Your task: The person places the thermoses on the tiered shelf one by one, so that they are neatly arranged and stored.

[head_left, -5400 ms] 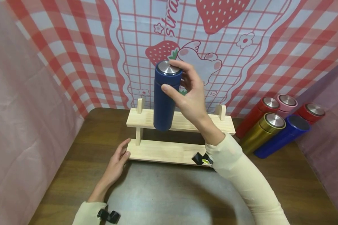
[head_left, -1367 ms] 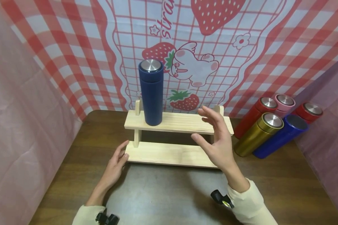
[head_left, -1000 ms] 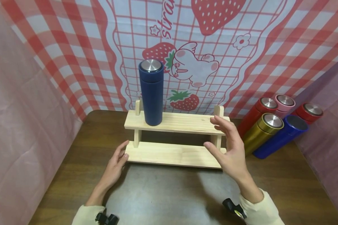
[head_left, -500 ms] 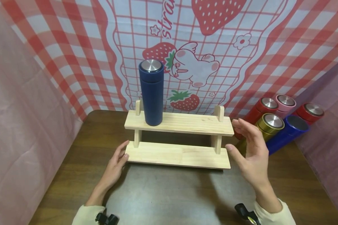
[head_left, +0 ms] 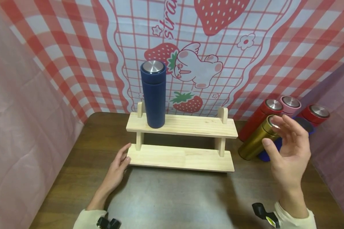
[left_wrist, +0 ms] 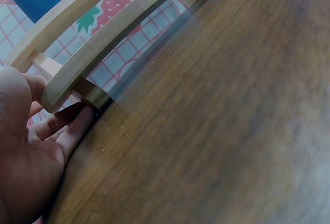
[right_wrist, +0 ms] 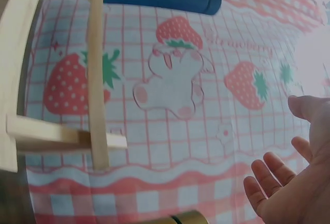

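Observation:
A dark blue flask (head_left: 153, 94) with a steel lid stands upright at the left end of the top board of a two-tier wooden shelf (head_left: 186, 125). My left hand (head_left: 118, 167) lies on the table with straight fingers touching the left end of the shelf's lower board (left_wrist: 77, 74). My right hand (head_left: 288, 151) hovers open, holding nothing, just in front of a gold flask (head_left: 256, 141) and a blue flask (head_left: 304, 124) that lie on the table. In the right wrist view the palm and fingers (right_wrist: 289, 188) are spread before the strawberry cloth.
A red flask (head_left: 258, 116), a pink one (head_left: 290, 103) and another red one (head_left: 315, 114) lean at the back right. A strawberry-print cloth backdrop (head_left: 189, 47) and pink side curtains (head_left: 23, 127) wall in the brown table (head_left: 172, 197).
My right hand let go of the dark blue flask on the top board and swept right, from the shelf to the lying flasks. The left hand stayed put.

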Motion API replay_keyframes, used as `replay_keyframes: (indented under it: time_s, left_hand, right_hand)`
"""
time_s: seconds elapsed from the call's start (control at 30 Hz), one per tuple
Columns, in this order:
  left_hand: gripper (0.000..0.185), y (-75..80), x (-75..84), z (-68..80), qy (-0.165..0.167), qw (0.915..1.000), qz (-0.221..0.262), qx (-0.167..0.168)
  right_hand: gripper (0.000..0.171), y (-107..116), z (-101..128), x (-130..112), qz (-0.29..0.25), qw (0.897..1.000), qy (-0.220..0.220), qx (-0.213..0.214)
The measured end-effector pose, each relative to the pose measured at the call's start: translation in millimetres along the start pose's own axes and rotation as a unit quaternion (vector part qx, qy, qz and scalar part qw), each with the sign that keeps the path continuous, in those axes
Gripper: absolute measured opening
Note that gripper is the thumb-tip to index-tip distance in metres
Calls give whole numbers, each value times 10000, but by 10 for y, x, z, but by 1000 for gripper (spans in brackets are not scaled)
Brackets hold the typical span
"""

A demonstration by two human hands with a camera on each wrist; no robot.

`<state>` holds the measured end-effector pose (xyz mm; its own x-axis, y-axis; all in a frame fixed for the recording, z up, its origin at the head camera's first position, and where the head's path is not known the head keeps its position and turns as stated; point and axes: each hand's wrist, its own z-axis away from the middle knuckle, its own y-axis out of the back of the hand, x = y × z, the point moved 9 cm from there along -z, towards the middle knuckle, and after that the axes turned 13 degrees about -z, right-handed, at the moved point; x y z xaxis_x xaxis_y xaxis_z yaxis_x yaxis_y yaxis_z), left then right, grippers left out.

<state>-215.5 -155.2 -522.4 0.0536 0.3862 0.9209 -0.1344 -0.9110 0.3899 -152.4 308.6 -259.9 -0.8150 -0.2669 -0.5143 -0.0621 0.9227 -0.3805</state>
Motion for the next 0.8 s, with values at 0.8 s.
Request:
replay_keyframes:
  time_s: [0.8]
  left_hand:
    - [50, 19, 15, -1, -92, 9997, -237, 36]
  right_hand:
    - [48, 921, -216, -123, 2201, 9654, 511, 1304]
